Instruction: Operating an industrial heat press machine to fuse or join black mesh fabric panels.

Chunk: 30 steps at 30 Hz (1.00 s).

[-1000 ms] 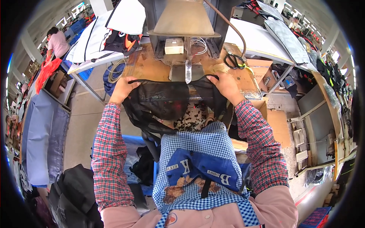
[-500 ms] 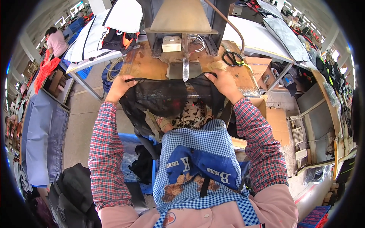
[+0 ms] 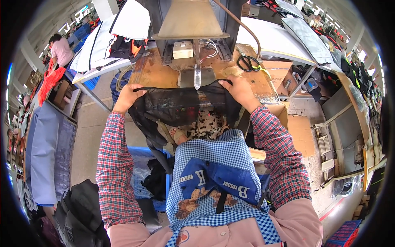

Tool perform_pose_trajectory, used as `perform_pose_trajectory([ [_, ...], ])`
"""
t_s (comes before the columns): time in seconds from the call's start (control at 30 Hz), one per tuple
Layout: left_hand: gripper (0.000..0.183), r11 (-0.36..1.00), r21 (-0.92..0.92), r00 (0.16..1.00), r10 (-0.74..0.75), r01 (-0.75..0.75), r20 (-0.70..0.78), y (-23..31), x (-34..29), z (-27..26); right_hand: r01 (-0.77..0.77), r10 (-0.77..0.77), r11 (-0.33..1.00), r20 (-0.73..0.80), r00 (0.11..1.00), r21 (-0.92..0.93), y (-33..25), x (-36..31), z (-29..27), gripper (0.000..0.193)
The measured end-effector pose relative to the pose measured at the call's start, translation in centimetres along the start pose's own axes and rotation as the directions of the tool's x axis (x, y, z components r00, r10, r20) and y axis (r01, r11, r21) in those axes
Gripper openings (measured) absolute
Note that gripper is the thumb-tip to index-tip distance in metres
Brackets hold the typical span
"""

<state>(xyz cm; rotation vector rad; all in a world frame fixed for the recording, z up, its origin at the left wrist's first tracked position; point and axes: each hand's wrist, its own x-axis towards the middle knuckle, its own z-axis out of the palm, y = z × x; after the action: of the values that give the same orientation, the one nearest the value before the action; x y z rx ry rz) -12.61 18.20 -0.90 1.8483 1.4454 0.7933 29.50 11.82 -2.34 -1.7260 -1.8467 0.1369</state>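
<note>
A sheer black piece of cloth (image 3: 177, 103) is stretched between my two hands at the front edge of the wooden worktable (image 3: 152, 72). My left hand (image 3: 128, 99) pinches its upper edge at one end. At the other end my right hand (image 3: 240, 90) grips the same edge between thumb and fingers. The cloth sags between them, and a long strip hangs down on the left. Just behind the taut edge, the tip of a narrow upright metal rod (image 3: 197, 78) points down from a machine with a beige cone-shaped cover (image 3: 189, 20). Whether rod and cloth touch, I cannot tell.
Black-handled scissors (image 3: 249, 64) lie on the worktable's right. A blue crate (image 3: 142, 154) with black cloth stands at lower left, beside a dark heap (image 3: 80, 210). White tables (image 3: 271, 37) flank the machine. Cardboard (image 3: 298, 131) lies on the right. A person (image 3: 61, 51) works far left.
The whole view has shifted slightly. Both hands keep their hold on the black cloth, which stays stretched below the rod.
</note>
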Motion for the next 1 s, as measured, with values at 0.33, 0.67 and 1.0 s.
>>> perform_pose_trajectory([
  [0.33,0.018,1.0,0.025,1.0,-0.014,0.014,-0.002,-0.3,-0.1,-0.7,0.007,-0.007,0.999,-0.011,1.0,0.035,-0.1,-0.1,0.3,0.044],
  [0.67,0.015,0.998,-0.063,0.998,-0.033,0.03,-0.047,-0.9,-1.8,-2.5,-0.005,0.007,0.998,-0.046,0.999,0.055,0.1,0.0,-0.1,0.042],
  [1.0,0.013,0.985,-0.167,0.999,-0.047,0.048,0.006,-2.3,-2.0,-2.7,-0.002,0.002,1.0,-0.016,1.0,-0.007,-1.1,0.3,0.5,0.044],
])
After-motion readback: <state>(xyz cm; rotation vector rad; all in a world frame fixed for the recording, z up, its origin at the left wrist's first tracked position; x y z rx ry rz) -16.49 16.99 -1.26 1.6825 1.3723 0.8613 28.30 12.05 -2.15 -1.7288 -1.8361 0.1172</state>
